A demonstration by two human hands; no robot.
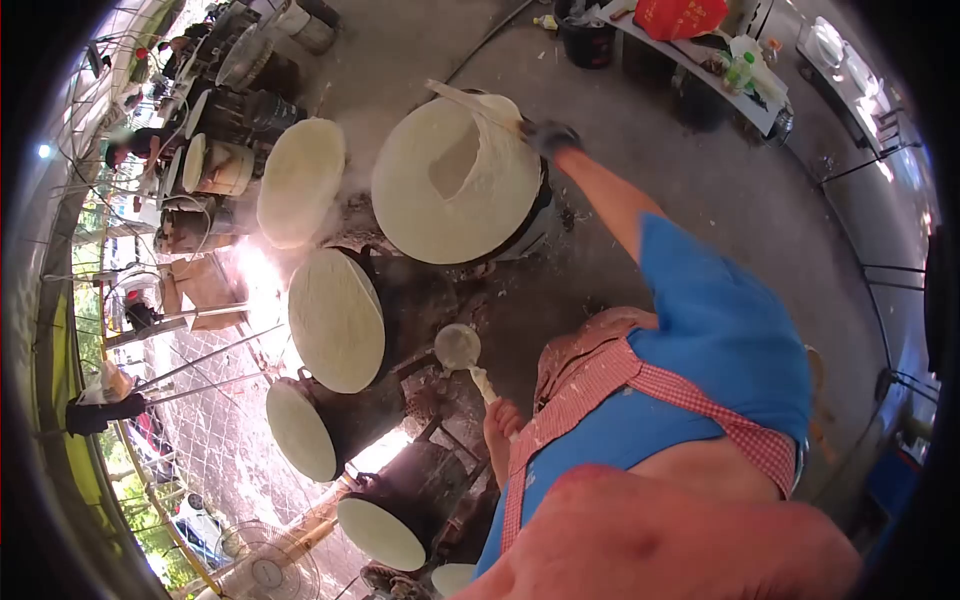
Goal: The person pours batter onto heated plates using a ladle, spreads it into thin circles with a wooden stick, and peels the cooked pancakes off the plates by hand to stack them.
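Observation:
My right hand (549, 138), in a dark glove, grips a long flat wooden stick (465, 102) at the rim of a large round pan (545, 200). Across that pan spreads a pale, cream-coloured sheet (420, 170) with a ragged grey-brown opening near its middle; the stick crosses its far edge. My bare left hand (502, 418), held close to my body, is closed around the handle of a round-bowled ladle (457, 346). Whether the ladle holds anything is hard to make out. Left of it, a pan (337, 320) has a similar pale surface.
Several more pale-topped pans (301, 430) line the stove, with bright light or fire between them. Buckets and pots (228, 168) stand behind, beside wire mesh. A fan (268, 572) is at the lower left. Toward the top right are a black bin (585, 45) and a table (755, 113).

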